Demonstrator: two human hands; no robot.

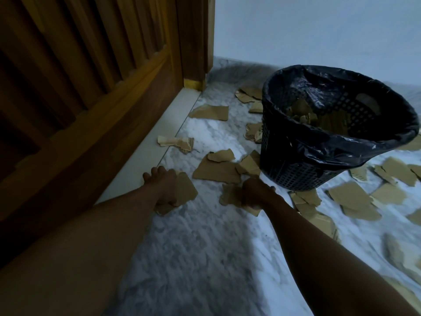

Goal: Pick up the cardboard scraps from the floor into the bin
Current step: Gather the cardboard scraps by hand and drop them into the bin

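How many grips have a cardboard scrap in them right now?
2. The left grip holds a scrap by the door sill; the right grip holds another scrap near the base of the bin. Blur hides finger detail.

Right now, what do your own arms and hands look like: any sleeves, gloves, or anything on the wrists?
The left arm and right arm are bare as far as the frame shows, with no sleeve in view. The left hand and right hand are ungloved. I see no watch, band or ring, though the light is dim and the picture is slightly blurred.
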